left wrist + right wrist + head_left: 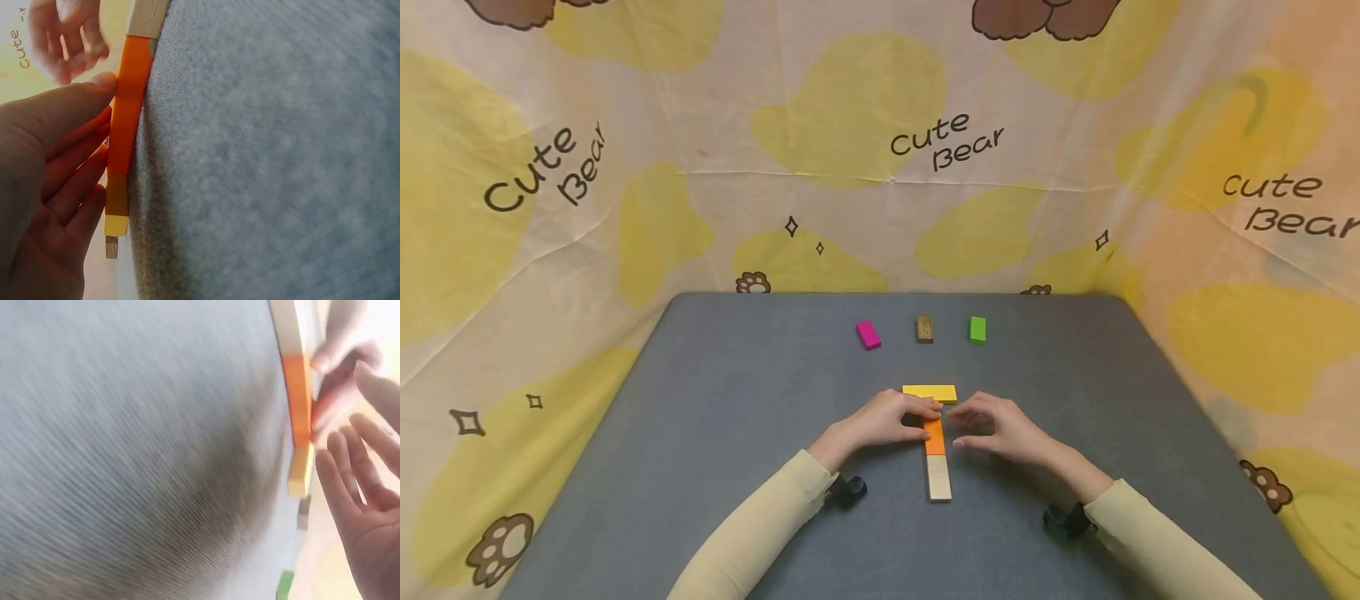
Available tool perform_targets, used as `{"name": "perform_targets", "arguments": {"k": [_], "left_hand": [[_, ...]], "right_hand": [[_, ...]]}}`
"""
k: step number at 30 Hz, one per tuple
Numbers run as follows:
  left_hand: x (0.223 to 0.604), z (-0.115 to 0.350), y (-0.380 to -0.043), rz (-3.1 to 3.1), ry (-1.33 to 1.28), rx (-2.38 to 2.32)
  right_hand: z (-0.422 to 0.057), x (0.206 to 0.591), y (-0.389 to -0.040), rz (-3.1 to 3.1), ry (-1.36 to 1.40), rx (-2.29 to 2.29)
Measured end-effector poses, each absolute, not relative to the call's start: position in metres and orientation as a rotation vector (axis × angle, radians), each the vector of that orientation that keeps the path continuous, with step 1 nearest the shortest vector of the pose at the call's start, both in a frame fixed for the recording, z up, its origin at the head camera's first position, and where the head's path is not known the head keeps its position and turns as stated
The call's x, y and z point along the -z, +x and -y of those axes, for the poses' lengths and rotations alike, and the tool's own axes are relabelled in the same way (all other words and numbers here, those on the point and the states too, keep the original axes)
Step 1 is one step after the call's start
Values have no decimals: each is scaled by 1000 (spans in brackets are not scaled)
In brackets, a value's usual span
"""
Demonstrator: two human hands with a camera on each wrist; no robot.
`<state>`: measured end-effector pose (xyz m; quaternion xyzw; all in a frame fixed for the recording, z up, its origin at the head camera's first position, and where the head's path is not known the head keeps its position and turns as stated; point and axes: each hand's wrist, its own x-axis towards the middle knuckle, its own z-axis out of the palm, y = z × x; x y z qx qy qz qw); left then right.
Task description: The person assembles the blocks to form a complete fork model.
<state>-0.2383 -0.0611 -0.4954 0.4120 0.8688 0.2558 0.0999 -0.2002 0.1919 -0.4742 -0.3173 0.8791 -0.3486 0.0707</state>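
Note:
An orange block lies lengthwise on the grey table, end to end with a pale wooden block nearer the person. At its far end a yellow block lies crosswise, forming a T. My left hand is over the orange block from the left; its thumb tip and extended fingers touch the upper face. To the right, my right hand hovers beside the orange block, fingers loosely extended and holding nothing.
Farther back on the table lie a magenta block, a brown speckled block and a green block. A patterned cloth hangs behind and along the sides. Each wrist wears a black camera.

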Motion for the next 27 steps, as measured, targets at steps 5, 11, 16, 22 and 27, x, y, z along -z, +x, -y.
{"name": "perform_targets", "arguments": {"k": [5,11,16,22,27], "left_hand": [[496,61,-240,-2573,1228,-746],[497,61,-240,-2560,1244,-762],[497,61,-240,-2557,1225,-772],[497,61,-240,-2548,1203,-781],[497,61,-239,-2554,1208,-784]], "right_hand": [[-198,470,-223,-2732,-845,1087],[-208,468,-251,-2816,-760,1075],[-216,470,-277,-2869,-678,1040],[-230,470,-306,-2895,-519,1020],[-238,471,-326,-2880,-418,1053]]}}
